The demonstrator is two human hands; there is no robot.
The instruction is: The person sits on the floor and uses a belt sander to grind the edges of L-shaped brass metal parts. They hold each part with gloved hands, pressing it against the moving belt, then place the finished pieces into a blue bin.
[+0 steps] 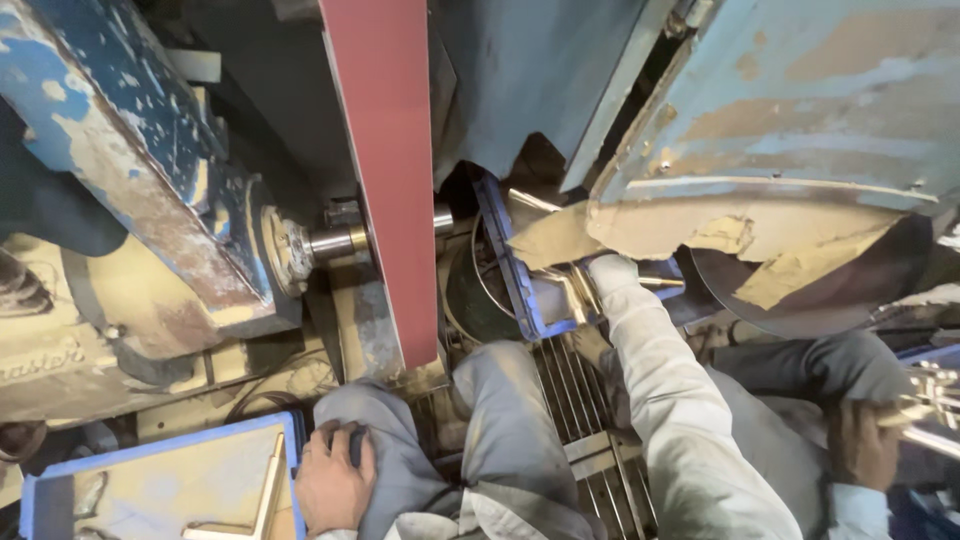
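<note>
My left hand [333, 482] rests flat on my left knee at the bottom left and holds nothing. My right arm, in a white sleeve, stretches up and forward. My right hand [612, 274] is covered in white and reaches into a blue crate [505, 262] under the machine, among brass parts [572, 292]. Whether it grips one is not visible. A red sanding belt [390, 170] runs down the middle over a steel shaft [338, 241], left of that crate.
A worn blue machine housing [130, 170] fills the left and a flaking blue guard [780, 130] the upper right. A second blue tray [160, 480] holding a brass piece lies by my left knee. At right another person's hand [860, 445] holds a brass fitting [925, 398]. A metal grate [590, 430] lies underfoot.
</note>
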